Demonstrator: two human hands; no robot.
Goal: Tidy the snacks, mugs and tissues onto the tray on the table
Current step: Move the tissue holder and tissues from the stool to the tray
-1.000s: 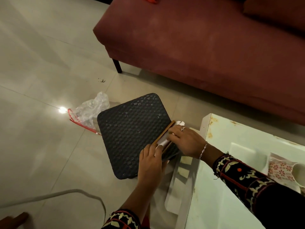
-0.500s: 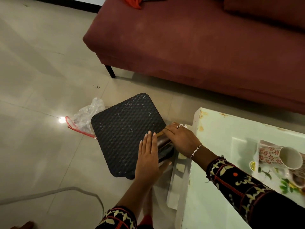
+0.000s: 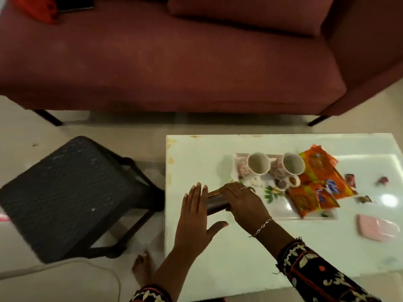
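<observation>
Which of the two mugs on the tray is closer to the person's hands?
The left mug, the one farther from the orange snack packets. It sits just beyond the right hand; the other mug stands beside the packets.

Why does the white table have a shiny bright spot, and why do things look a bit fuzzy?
In the head view, a room light reflects as glare on the glossy white table; the black woven stool and orange snack packets look smeared, probably from camera motion; the dark red sofa sits in dim light, and the wide lens bends its edges.
</observation>
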